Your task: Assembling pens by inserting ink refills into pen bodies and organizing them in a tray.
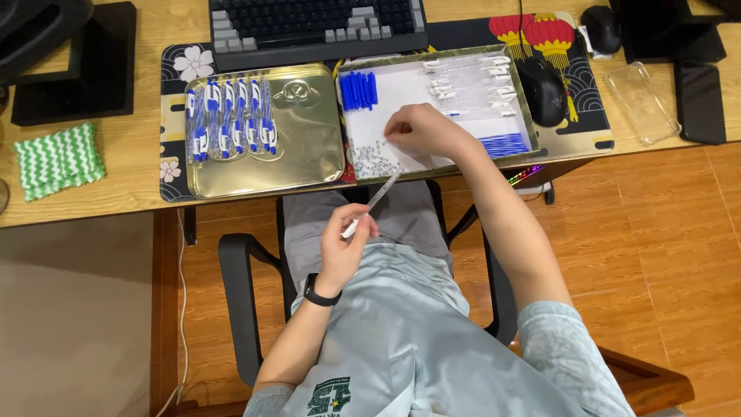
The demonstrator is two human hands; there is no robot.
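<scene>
My left hand [345,235] is over my lap, gripping a clear pen barrel [376,199] that points up toward the desk edge. My right hand [417,130] reaches into a white tray [401,86], fingertips pinched over a heap of small springs [369,158] at its near left corner; whether it holds one I cannot tell. In the tray lie blue pen caps [358,90] at the far left, clear barrels [475,81] at the far right, and blue refills [505,144] at the near right. A gold metal tray [309,158] to the left holds several finished blue-and-white pens [230,117].
A dark keyboard [316,27] sits behind the trays. A black mouse [543,91] lies right of the white tray, another mouse [601,27] farther back. A green-and-white cloth [59,161] lies at the left, a clear case [642,100] and a black slab [698,100] at the right.
</scene>
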